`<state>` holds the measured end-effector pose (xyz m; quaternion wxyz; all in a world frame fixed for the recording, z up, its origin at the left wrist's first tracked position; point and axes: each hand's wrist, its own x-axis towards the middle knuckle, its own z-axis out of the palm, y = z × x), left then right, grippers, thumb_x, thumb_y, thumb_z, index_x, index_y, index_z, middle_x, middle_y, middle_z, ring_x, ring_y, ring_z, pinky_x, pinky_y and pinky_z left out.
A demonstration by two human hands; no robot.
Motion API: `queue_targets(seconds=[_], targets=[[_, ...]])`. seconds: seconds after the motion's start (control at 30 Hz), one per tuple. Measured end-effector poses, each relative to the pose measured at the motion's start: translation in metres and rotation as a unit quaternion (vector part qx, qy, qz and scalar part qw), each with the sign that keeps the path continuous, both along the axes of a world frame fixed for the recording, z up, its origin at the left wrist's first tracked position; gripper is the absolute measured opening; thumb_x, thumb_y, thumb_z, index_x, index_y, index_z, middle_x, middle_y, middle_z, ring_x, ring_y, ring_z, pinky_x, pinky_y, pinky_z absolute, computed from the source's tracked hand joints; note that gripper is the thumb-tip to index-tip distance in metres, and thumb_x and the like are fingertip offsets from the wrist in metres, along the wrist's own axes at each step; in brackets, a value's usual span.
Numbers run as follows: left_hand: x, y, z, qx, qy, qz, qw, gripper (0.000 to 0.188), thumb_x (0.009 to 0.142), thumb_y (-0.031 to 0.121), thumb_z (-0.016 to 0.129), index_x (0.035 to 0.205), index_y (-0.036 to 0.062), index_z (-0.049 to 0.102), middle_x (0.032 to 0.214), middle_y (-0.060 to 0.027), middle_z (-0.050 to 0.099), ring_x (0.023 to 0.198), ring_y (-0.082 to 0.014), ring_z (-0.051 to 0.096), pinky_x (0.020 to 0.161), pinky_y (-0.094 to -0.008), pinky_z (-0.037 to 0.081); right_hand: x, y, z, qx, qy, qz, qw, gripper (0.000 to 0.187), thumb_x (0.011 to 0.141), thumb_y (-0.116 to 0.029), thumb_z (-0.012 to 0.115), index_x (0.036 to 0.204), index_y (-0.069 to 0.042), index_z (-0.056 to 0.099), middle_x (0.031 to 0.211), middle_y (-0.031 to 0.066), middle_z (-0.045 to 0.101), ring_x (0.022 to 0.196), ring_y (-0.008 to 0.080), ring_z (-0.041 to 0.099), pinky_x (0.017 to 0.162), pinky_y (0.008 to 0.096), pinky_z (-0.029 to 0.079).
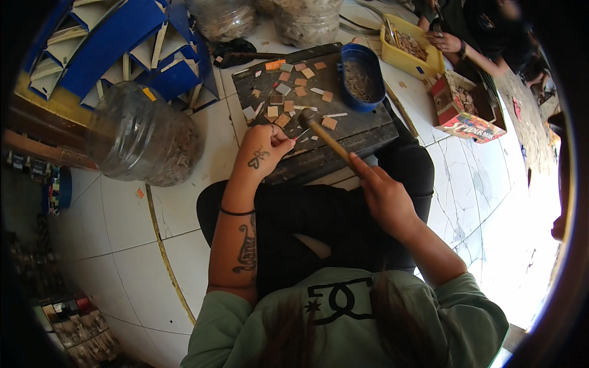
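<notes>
My right hand (pixel 388 195) grips a hammer (pixel 332 141) by its wooden handle, with the head just above the dark low wooden table (pixel 353 138). At the table's near edge, my left hand (pixel 262 147) has thumb and fingertips pinched together. A small thin piece shows at those fingertips, too small to name. Around them lie several small square tiles, tan, brown and grey, including a tan square (pixel 329 123), and a few pale slivers (pixel 335 115). On the table's right side stands a blue oval tub (pixel 368 107) with thin nail-like bits (pixel 361 80) in it.
A clear plastic jar (pixel 144 135) of scraps lies at left, below blue racks (pixel 116 52). More scrap-filled containers (pixel 307 21) stand behind. At right are a yellow basin (pixel 429 69), a red cardboard box (pixel 469 126) and another person's hand (pixel 443 42). White tiles (pixel 123 245) cover the floor.
</notes>
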<state>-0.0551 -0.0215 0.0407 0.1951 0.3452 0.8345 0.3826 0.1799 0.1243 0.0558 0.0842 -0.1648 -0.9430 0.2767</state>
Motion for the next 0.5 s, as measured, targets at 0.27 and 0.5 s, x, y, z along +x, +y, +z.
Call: queue_targets(seconds=[0.27, 0.5], targets=[[0.013, -0.002, -0.006, 0.049, 0.034, 0.024, 0.998, 0.013, 0.082, 0.011, 0.075, 0.084, -0.001, 0.071, 0.072, -0.0071, 0.065, 0.062, -0.0144, 0.059, 0.059, -0.0282, 0.047, 0.0, 0.011, 0.005, -0.053, 0.012, -0.036, 0.998, 0.056, 0.094, -0.006, 0.053, 0.147, -0.019, 0.04, 0.096, 0.0161, 0.06, 0.08, 0.0382, 0.065, 0.07, 0.0475, 0.053], [0.037, -0.006, -0.024, 0.141, 0.164, 0.062, 0.974, 0.009, 0.079, 0.003, 0.075, 0.084, -0.0012, 0.069, 0.076, -0.0069, 0.062, 0.06, -0.0148, 0.057, 0.057, -0.0279, 0.047, 0.001, 0.006, 0.015, -0.063, 0.052, -0.007, 0.997, 0.058, 0.093, -0.003, 0.054, 0.147, -0.019, 0.04, 0.095, 0.0154, 0.06, 0.079, 0.0368, 0.064, 0.069, 0.0456, 0.053]])
